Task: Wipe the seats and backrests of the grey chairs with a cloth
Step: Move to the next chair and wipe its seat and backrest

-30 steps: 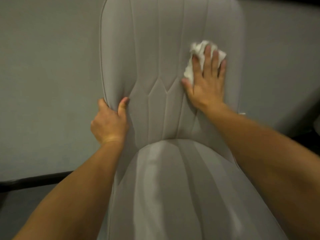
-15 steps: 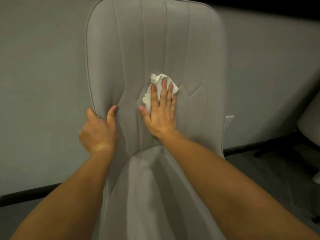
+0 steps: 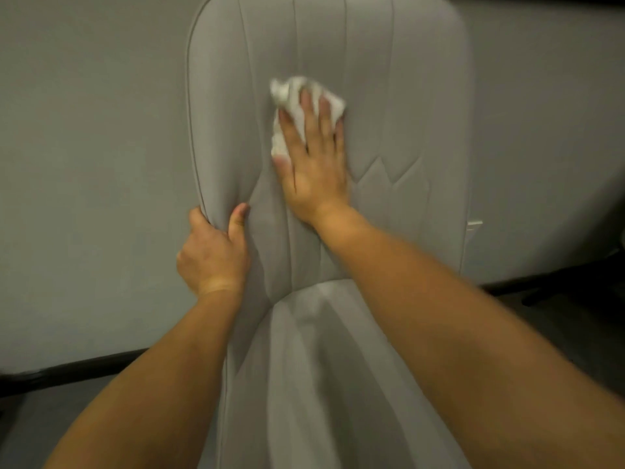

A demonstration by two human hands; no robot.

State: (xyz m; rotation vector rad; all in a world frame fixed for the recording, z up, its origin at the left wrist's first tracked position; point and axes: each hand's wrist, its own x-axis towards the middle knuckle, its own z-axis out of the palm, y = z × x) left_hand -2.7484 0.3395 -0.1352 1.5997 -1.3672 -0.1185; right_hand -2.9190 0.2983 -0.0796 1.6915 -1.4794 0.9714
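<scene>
A grey upholstered chair fills the middle of the view, its backrest (image 3: 399, 96) upright and its seat (image 3: 321, 384) running down toward me. My right hand (image 3: 313, 164) lies flat on the middle of the backrest and presses a crumpled white cloth (image 3: 291, 99) against the fabric; the cloth sticks out above and to the left of the fingers. My left hand (image 3: 213, 255) clamps the backrest's left edge low down, thumb on the front, fingers hidden behind.
A plain grey wall (image 3: 84, 164) stands close behind the chair, with a dark skirting strip (image 3: 67, 370) along the floor. At the right edge, dark legs of another chair (image 3: 575, 282) rest on the floor.
My right hand slid the cloth from the backrest's right side to its middle, then a little higher up. My left hand kept its grip on the left edge. The view shifted.
</scene>
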